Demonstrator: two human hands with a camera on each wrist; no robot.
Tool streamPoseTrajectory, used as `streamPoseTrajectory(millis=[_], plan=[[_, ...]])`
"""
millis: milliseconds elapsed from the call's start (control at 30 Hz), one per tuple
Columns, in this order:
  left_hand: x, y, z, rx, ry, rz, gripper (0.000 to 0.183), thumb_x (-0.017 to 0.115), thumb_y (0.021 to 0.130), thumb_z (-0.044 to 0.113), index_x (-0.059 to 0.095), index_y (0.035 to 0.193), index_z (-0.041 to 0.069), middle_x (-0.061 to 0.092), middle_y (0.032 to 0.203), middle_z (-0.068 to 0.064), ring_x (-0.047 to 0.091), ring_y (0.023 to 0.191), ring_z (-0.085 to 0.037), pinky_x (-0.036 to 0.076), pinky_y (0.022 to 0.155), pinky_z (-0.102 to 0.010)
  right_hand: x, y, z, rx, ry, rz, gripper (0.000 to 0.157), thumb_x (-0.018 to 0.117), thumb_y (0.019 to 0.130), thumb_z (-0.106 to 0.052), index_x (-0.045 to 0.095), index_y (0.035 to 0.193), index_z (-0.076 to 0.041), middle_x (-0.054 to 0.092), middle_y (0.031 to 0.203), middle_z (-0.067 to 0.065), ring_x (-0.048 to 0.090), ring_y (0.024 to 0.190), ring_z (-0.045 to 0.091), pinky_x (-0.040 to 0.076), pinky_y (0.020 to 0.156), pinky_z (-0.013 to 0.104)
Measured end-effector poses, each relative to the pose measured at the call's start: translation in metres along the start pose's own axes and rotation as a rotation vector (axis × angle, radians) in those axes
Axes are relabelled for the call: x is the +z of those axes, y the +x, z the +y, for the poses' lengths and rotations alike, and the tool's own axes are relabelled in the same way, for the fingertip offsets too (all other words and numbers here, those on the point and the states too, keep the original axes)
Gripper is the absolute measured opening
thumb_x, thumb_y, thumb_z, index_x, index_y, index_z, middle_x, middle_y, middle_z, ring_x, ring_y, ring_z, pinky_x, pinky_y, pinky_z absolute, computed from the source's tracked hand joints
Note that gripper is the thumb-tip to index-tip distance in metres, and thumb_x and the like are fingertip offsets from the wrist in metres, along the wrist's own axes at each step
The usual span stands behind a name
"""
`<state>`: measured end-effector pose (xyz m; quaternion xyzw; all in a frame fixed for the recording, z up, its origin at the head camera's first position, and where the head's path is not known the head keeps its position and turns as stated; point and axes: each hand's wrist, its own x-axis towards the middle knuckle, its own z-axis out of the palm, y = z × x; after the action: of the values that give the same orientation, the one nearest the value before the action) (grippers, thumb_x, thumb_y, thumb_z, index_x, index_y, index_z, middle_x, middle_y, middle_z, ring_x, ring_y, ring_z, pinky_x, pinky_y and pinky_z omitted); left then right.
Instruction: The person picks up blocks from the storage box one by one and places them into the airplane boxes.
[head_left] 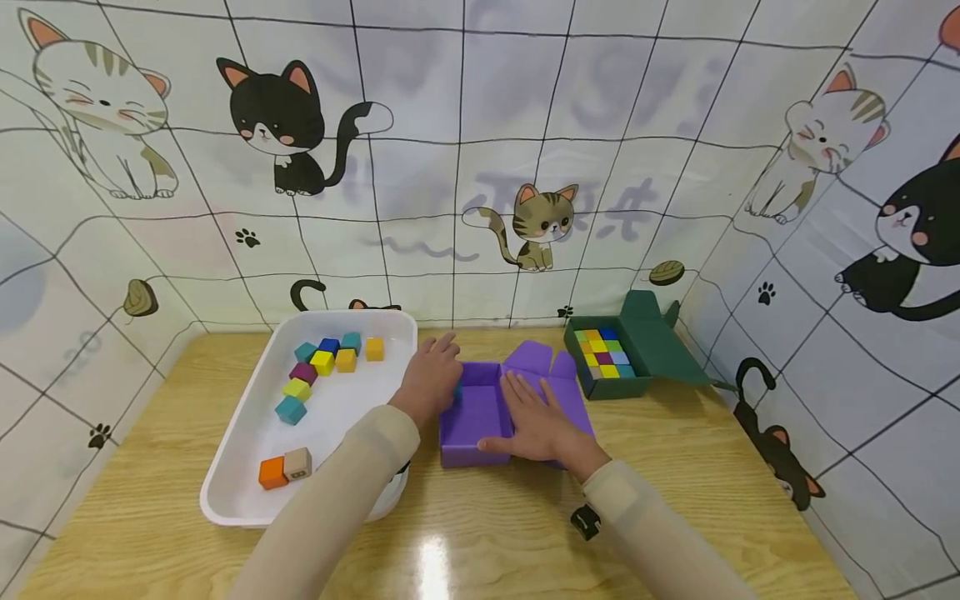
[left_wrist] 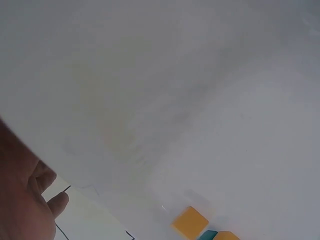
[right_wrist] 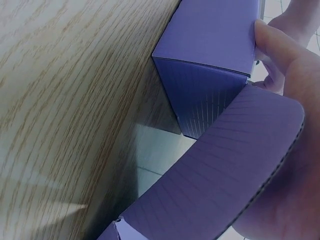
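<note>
My left hand (head_left: 431, 375) is over the left wall of an open purple cardboard box (head_left: 478, 457). Beside its fingers, at the box's left inner side, a bit of a teal cube (head_left: 457, 390) shows; I cannot tell whether the hidden thumb and finger pinch it. In the left wrist view, two fingertips (left_wrist: 58, 204) show past the tray's edge. My right hand (head_left: 536, 421) lies spread over the folded-back purple lid (head_left: 573, 400), its thumb reaching to the box's right wall. A rounded purple flap (right_wrist: 225, 155) crosses in front of that hand in the right wrist view.
A white tray (head_left: 240, 467) on the left holds several coloured cubes, including an orange cube (head_left: 273, 472) near its front. At the back right, a green box (head_left: 618, 387) with its lid open contains rows of coloured cubes. Cat-patterned sheeting (head_left: 420, 167) surrounds the wooden table (head_left: 480, 533).
</note>
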<state>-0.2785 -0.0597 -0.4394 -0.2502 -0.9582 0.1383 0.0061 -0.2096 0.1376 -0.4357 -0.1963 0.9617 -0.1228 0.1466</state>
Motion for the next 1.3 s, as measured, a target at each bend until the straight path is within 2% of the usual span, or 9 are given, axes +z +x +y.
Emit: streamPoseTrajectory(millis=[133, 233, 367, 567, 800, 1033, 1300], plan=[[-0.002, -0.001, 0.001, -0.01, 0.005, 0.008, 0.025, 0.066, 0.088, 0.022, 0.072, 0.111, 0.016, 0.051, 0.143, -0.003, 0.026, 0.148, -0.024, 0.024, 0.121, -0.044, 0.0, 0.001, 0.0, -0.001, -0.003, 0.002, 0.108, 0.055, 0.084, -0.07, 0.009, 0.156, -0.004, 0.008, 0.164, 0.013, 0.006, 0.154, 0.029, 0.0, 0.123, 0.056], [-0.004, -0.003, -0.001, 0.009, -0.017, 0.036, 0.023, 0.064, 0.088, 0.022, 0.072, 0.109, 0.016, 0.053, 0.14, -0.003, 0.029, 0.147, -0.024, 0.027, 0.12, -0.044, 0.0, 0.001, 0.001, 0.005, -0.011, -0.008, 0.109, 0.054, 0.084, -0.071, 0.008, 0.156, -0.005, 0.007, 0.165, 0.013, 0.006, 0.154, 0.028, 0.0, 0.123, 0.055], [-0.012, -0.007, -0.011, 0.042, -0.099, 0.081, 0.019, 0.064, 0.09, 0.024, 0.072, 0.106, 0.017, 0.055, 0.137, -0.002, 0.03, 0.147, -0.025, 0.026, 0.121, -0.044, 0.0, 0.0, 0.001, 0.013, -0.011, -0.014, 0.109, 0.054, 0.084, -0.072, 0.008, 0.156, -0.005, 0.007, 0.165, 0.012, 0.005, 0.154, 0.028, -0.001, 0.124, 0.055], [-0.024, -0.02, -0.044, 0.025, -0.207, 0.152, 0.016, 0.07, 0.087, 0.027, 0.071, 0.099, 0.016, 0.056, 0.136, -0.005, 0.029, 0.148, -0.029, 0.026, 0.12, -0.047, 0.0, 0.003, 0.0, 0.015, -0.007, -0.015, 0.11, 0.054, 0.083, -0.073, 0.008, 0.157, -0.006, 0.007, 0.165, 0.012, 0.006, 0.154, 0.027, -0.001, 0.124, 0.055], [-0.02, -0.042, -0.089, -0.038, -0.251, 0.211, 0.016, 0.073, 0.085, 0.024, 0.073, 0.099, 0.016, 0.058, 0.134, -0.009, 0.032, 0.145, -0.033, 0.027, 0.119, -0.052, 0.002, 0.004, 0.001, -0.001, -0.011, -0.013, 0.112, 0.053, 0.082, -0.075, 0.007, 0.156, -0.005, 0.006, 0.165, 0.012, 0.006, 0.154, 0.028, -0.001, 0.123, 0.055], [-0.005, -0.053, -0.118, -0.124, -0.323, 0.175, 0.024, 0.074, 0.084, 0.022, 0.073, 0.106, 0.011, 0.06, 0.129, -0.012, 0.038, 0.139, -0.036, 0.033, 0.112, -0.057, -0.001, -0.002, 0.006, 0.006, 0.017, 0.004, 0.111, 0.055, 0.082, -0.073, 0.009, 0.156, -0.004, 0.007, 0.164, 0.014, 0.006, 0.154, 0.029, -0.002, 0.123, 0.056], [0.008, -0.059, -0.128, -0.249, -0.363, 0.059, 0.037, 0.072, 0.085, 0.02, 0.069, 0.119, 0.007, 0.06, 0.129, -0.014, 0.043, 0.131, -0.036, 0.03, 0.114, -0.06, 0.003, -0.001, 0.003, -0.003, 0.018, 0.024, 0.111, 0.056, 0.082, -0.073, 0.009, 0.156, -0.005, 0.007, 0.165, 0.012, 0.006, 0.154, 0.027, -0.002, 0.123, 0.055]])
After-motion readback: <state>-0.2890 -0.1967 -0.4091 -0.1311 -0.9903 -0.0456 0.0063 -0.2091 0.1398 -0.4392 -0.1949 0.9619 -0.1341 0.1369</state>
